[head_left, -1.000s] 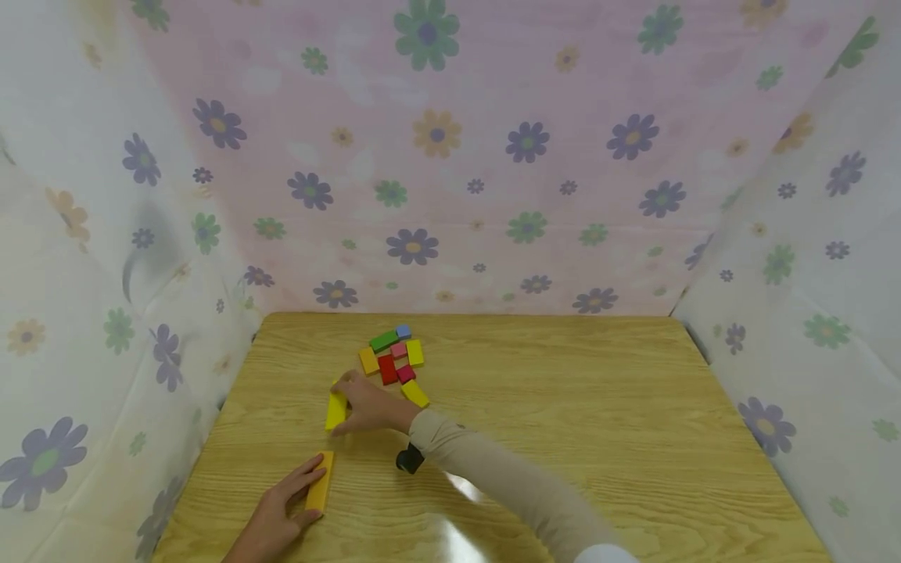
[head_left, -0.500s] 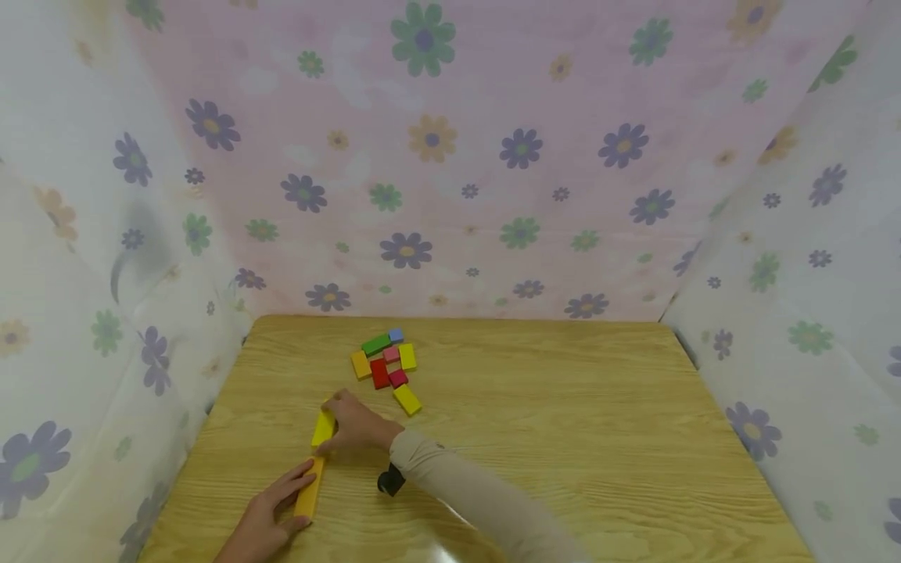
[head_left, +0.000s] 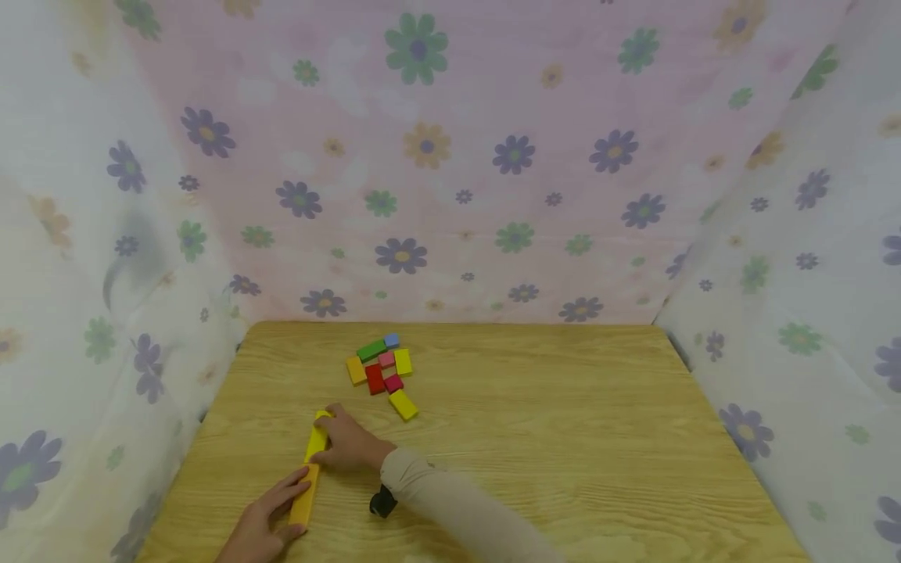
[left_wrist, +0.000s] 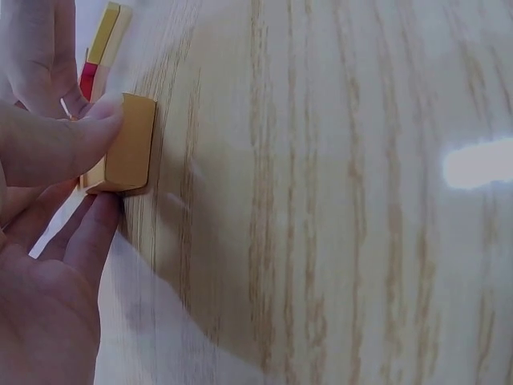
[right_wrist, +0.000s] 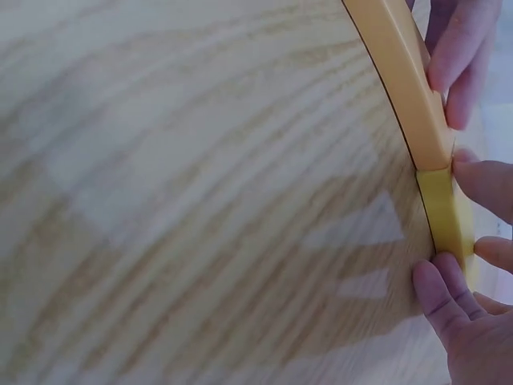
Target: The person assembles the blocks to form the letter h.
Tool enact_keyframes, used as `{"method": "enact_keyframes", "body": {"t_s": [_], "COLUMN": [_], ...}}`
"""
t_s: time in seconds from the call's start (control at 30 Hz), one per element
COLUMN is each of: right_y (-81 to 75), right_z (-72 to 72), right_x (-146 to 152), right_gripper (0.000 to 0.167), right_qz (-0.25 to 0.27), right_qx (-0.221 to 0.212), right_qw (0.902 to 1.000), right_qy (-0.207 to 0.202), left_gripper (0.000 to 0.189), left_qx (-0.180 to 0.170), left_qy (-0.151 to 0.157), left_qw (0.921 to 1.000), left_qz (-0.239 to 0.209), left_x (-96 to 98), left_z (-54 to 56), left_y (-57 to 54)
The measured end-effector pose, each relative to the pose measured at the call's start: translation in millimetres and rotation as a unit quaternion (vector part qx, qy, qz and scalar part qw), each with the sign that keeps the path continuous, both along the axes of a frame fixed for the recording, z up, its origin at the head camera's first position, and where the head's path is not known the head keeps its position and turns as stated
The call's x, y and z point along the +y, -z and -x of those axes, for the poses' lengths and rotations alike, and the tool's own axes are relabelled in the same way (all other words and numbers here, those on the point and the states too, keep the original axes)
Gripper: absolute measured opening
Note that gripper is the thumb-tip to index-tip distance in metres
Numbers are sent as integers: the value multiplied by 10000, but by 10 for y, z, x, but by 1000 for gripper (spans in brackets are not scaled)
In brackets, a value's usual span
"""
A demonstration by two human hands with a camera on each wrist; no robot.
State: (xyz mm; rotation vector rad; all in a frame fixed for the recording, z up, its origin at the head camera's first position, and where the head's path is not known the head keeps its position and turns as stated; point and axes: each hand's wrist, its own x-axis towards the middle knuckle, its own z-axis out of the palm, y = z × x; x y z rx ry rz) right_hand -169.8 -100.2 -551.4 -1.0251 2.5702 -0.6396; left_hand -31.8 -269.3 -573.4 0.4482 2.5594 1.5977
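Observation:
On the left of the table lies a long orange block [head_left: 303, 500], gripped by my left hand [head_left: 260, 520] with the thumb near its close end. My right hand [head_left: 353, 444] holds a yellow block [head_left: 317, 439] between thumb and fingers, just beyond the orange one. In the right wrist view the end of the yellow block [right_wrist: 439, 204] meets the end of the orange block [right_wrist: 405, 84], so they form one line. The left wrist view shows the thumb and fingers around the orange block [left_wrist: 135, 144].
A loose group of small blocks lies farther back: green [head_left: 371, 350], blue [head_left: 391, 341], red [head_left: 375, 379], pink, orange and yellow [head_left: 403, 405]. A black device [head_left: 383, 502] sits beneath my right wrist. Flowered cloth walls [head_left: 450, 172] enclose the wooden table [head_left: 563, 438].
My right hand has brought the yellow block toward me until its end meets the orange block. The left hand keeps its grip on the orange block. The head view has shifted slightly.

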Motion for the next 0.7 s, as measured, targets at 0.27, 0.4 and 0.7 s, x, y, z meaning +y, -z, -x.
{"method": "enact_keyframes", "body": {"t_s": [0.27,0.4,0.7], "right_y": [-20,1,-15], "right_z": [-59,-81,-70], "right_x": [21,37,85], "right_gripper": [54,57,58], "right_qz": [-142,-190,-214], "right_qx": [-203,-192,-46], "right_qw": [9997,9994,9991], "right_qy": [-83,-221,-354], "left_gripper": [62,61,59], "left_qx": [-152,62,-208], "left_qy": [130,204,-29], "left_qw": [9997,9998,9991], "left_qz": [-105,-29,356], "left_x": [-21,-23,29], "left_z": [10,7,60], "left_y": [-21,-21,-96]}}
